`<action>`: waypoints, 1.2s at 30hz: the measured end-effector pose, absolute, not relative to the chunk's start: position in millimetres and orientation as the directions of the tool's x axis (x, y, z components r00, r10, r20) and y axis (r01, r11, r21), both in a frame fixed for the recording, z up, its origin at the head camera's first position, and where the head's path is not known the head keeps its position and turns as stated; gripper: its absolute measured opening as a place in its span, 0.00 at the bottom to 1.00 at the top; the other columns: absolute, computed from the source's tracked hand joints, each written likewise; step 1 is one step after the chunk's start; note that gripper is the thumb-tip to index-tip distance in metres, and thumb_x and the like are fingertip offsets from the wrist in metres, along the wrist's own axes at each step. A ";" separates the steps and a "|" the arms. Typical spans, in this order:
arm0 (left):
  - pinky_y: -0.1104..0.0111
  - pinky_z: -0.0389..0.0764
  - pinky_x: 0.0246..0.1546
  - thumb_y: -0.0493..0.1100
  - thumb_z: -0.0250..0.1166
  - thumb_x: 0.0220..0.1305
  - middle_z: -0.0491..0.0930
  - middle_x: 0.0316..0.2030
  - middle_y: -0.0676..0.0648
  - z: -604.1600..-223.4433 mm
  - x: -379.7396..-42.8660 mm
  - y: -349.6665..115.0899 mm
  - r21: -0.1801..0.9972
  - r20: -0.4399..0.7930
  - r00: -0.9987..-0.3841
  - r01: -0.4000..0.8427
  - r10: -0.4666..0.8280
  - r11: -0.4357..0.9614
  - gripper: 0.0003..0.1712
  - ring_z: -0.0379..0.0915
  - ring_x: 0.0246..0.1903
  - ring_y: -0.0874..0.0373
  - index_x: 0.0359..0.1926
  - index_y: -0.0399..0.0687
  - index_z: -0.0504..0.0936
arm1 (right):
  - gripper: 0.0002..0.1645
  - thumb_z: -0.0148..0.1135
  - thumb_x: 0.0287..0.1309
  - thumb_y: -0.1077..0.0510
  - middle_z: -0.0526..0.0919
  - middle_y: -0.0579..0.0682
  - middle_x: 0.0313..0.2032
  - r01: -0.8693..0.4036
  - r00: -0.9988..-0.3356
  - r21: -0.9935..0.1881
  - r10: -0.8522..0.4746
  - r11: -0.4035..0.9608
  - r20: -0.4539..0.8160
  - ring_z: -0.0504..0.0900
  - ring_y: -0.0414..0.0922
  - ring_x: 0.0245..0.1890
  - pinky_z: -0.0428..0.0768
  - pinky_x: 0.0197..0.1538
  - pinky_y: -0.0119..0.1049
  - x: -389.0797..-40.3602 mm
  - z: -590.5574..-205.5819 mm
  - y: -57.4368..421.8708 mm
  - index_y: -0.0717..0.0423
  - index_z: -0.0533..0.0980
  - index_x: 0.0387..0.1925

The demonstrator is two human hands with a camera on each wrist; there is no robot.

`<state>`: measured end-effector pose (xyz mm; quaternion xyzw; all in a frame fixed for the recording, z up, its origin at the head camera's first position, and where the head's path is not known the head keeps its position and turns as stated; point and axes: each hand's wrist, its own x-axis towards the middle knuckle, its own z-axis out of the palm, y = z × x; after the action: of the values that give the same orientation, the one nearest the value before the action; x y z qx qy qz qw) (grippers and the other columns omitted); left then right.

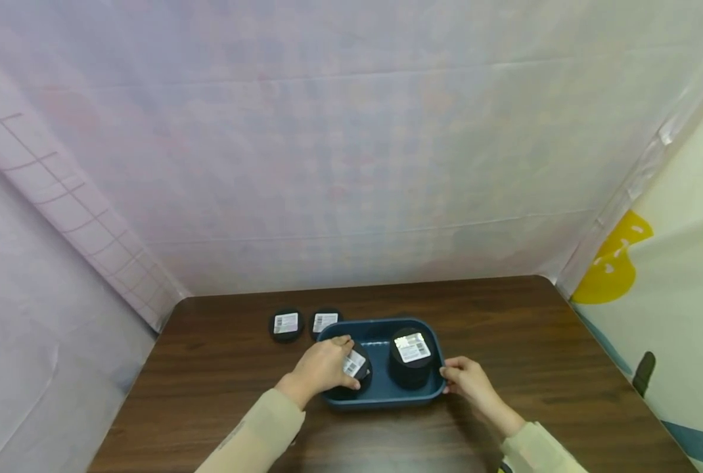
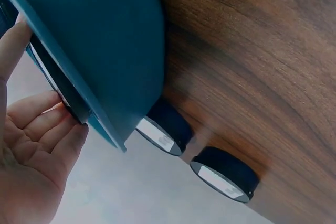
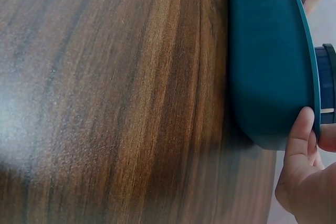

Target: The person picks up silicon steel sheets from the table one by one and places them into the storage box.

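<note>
A blue-green rectangular tray [image 1: 381, 399] stands on the table. In its left half my left hand [image 1: 322, 366] grips a round black container [image 1: 363, 371] with a white barcode label on top, fingers and thumb on opposite sides. From the left wrist view, this container shows just inside the tray wall [image 2: 115, 40], fingertips at its edge. The tray's right half holds a tall black stack [image 1: 409, 376] topped by another white label. At the right end, my right hand [image 1: 468, 379] pinches the tray rim between thumb and fingers; the right wrist view shows this hand [image 3: 310, 182] at the corner.
Two more round black containers with labels lie behind the tray: one farther left [image 1: 286, 326], the other [image 1: 326, 320] close to the tray's back left corner. The brown wooden table [image 1: 505, 322] ends at a curtain-like sheet [image 1: 351, 164] behind.
</note>
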<state>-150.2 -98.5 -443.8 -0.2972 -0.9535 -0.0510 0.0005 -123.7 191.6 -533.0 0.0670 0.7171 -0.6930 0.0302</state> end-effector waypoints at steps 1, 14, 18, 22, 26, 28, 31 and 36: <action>0.63 0.70 0.48 0.65 0.67 0.32 0.70 0.52 0.43 -443.9 -150.3 -97.9 0.097 0.030 -0.824 0.566 0.566 0.819 0.47 0.67 0.50 0.53 0.51 0.40 0.72 | 0.20 0.55 0.47 0.64 0.73 0.54 0.24 0.143 -0.988 -0.989 0.062 0.035 -0.141 0.72 0.42 0.17 0.76 0.21 0.33 -125.3 -537.8 192.6 0.78 0.64 0.37; 0.63 0.71 0.47 0.65 0.68 0.31 0.71 0.50 0.42 -451.8 -149.2 -95.5 0.101 -0.020 -0.821 0.566 0.571 0.818 0.47 0.69 0.48 0.52 0.50 0.38 0.73 | 0.15 0.55 0.44 0.67 0.73 0.56 0.24 0.215 -0.970 -0.976 0.122 0.031 -0.210 0.72 0.44 0.15 0.76 0.21 0.34 -132.0 -549.1 188.4 0.73 0.68 0.36; 0.63 0.71 0.47 0.64 0.68 0.31 0.71 0.50 0.42 -452.2 -148.6 -96.2 0.112 -0.026 -0.820 0.566 0.572 0.817 0.47 0.69 0.47 0.51 0.51 0.38 0.73 | 0.16 0.54 0.44 0.66 0.73 0.55 0.24 0.202 -0.974 -0.979 0.112 0.034 -0.197 0.72 0.43 0.15 0.76 0.20 0.33 -129.5 -547.9 187.0 0.74 0.67 0.36; 0.63 0.71 0.47 0.64 0.68 0.30 0.72 0.50 0.42 -453.2 -148.0 -96.8 0.131 -0.035 -0.819 0.565 0.573 0.815 0.47 0.70 0.47 0.51 0.50 0.38 0.73 | 0.16 0.55 0.44 0.66 0.73 0.54 0.24 0.193 -0.976 -0.981 0.106 0.030 -0.188 0.73 0.42 0.15 0.76 0.21 0.33 -126.6 -545.9 187.1 0.74 0.67 0.36; 0.64 0.70 0.48 0.64 0.68 0.30 0.71 0.51 0.42 -454.8 -148.7 -97.0 0.151 -0.037 -0.822 0.558 0.568 0.816 0.48 0.69 0.48 0.51 0.51 0.38 0.72 | 0.16 0.55 0.45 0.66 0.73 0.54 0.23 0.157 -0.984 -0.987 0.090 0.020 -0.155 0.72 0.42 0.16 0.76 0.21 0.33 -125.2 -543.2 188.1 0.75 0.66 0.36; 0.64 0.70 0.48 0.64 0.68 0.30 0.71 0.51 0.43 -455.0 -149.0 -96.8 0.158 -0.037 -0.824 0.553 0.565 0.818 0.48 0.69 0.48 0.52 0.52 0.38 0.71 | 0.16 0.55 0.45 0.67 0.73 0.54 0.23 0.158 -0.984 -0.987 0.092 0.020 -0.155 0.72 0.42 0.16 0.76 0.21 0.33 -125.2 -541.9 187.9 0.75 0.66 0.36; 0.64 0.70 0.48 0.64 0.68 0.30 0.71 0.51 0.43 -454.9 -149.6 -96.5 0.165 -0.038 -0.826 0.550 0.563 0.819 0.49 0.68 0.49 0.52 0.52 0.38 0.71 | 0.15 0.54 0.45 0.68 0.72 0.55 0.24 0.195 -0.975 -0.980 0.114 0.027 -0.191 0.72 0.43 0.16 0.76 0.21 0.34 -126.2 -541.7 187.6 0.74 0.66 0.36; 0.64 0.69 0.49 0.64 0.68 0.31 0.70 0.52 0.43 -455.1 -149.2 -96.5 0.165 -0.046 -0.828 0.546 0.559 0.821 0.49 0.68 0.49 0.51 0.53 0.38 0.71 | 0.14 0.53 0.46 0.69 0.72 0.56 0.24 0.220 -0.968 -0.975 0.127 0.035 -0.214 0.72 0.44 0.17 0.76 0.22 0.36 -127.1 -542.8 186.4 0.74 0.67 0.37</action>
<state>-149.2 -96.5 -455.1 -0.2899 -0.9532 -0.0724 -0.0461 -127.1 186.4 -542.8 0.1209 0.7184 -0.6842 0.0340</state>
